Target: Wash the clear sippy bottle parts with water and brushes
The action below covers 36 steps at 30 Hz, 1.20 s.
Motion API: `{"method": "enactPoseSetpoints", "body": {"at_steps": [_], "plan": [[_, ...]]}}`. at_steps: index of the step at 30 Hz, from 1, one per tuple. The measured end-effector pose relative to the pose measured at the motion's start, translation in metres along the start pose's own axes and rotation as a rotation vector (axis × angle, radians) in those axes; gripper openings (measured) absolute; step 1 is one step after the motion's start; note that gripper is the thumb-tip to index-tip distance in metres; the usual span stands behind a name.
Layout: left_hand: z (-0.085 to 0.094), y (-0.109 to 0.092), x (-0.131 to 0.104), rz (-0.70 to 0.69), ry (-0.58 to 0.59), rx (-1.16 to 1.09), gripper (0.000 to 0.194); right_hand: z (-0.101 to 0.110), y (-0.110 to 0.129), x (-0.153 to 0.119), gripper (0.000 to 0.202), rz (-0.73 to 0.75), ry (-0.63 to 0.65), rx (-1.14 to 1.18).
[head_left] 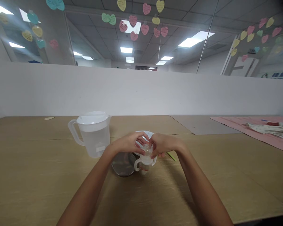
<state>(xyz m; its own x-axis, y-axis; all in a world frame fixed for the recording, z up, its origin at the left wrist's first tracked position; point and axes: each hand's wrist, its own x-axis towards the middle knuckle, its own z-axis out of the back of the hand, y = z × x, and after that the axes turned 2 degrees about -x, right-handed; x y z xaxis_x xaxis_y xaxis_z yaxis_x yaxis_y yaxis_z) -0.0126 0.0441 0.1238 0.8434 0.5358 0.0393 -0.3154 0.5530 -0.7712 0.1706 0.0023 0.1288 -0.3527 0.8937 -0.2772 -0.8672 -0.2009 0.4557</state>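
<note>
Baby bottle (145,160) is standing out front and centre, white handles flaring, right between two hands! Left hand (134,142) is curving half open, thumb and fingers reaching the clear top; whether it's gripping, I can't tell. Right hand (162,144) is bunching tighter, pinching that same top. Just left, a round grey dish (123,169) is resting on the worktop (49,188), and a white round piece (145,133) is peeking out behind the hands. Over right, a green stick (172,156) is lying near; further left, a clear pitcher (95,138) is standing upright. Far right, pink cloth (240,126) is spreading beneath crumpled fabric (271,129).
</note>
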Motion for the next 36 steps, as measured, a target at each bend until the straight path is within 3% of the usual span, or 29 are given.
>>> {"method": "enactPoseSetpoints", "body": {"at_steps": [6, 15, 24, 28, 31, 33, 36], "plan": [[-0.001, -0.004, -0.001, 0.011, -0.017, 0.08, 0.047, 0.001, 0.003, -0.001, 0.027, -0.059, 0.016, 0.016], [-0.011, -0.026, -0.008, -0.03, -0.114, 0.503, 0.031, -0.002, 0.006, -0.002, 0.023, -0.05, 0.003, 0.001], [-0.013, -0.03, -0.004, -0.037, -0.091, 0.597, 0.025, -0.004, 0.009, -0.001, 0.019, -0.076, 0.008, 0.006], [-0.016, -0.016, -0.007, -0.069, -0.134, 0.483, 0.03, -0.004, 0.002, 0.003, 0.028, -0.044, 0.041, 0.045], [-0.032, 0.01, -0.015, -0.101, -0.226, 0.228, 0.057, -0.002, -0.006, 0.005, 0.05, -0.058, 0.098, 0.079], [-0.052, 0.029, -0.023, -0.109, -0.401, 0.147, 0.069, 0.001, -0.009, 0.004, 0.066, -0.063, 0.104, 0.059], [-0.088, 0.053, -0.031, -0.028, -0.645, 0.19, 0.068, 0.003, -0.007, -0.003, 0.083, -0.01, 0.003, 0.005]]}}
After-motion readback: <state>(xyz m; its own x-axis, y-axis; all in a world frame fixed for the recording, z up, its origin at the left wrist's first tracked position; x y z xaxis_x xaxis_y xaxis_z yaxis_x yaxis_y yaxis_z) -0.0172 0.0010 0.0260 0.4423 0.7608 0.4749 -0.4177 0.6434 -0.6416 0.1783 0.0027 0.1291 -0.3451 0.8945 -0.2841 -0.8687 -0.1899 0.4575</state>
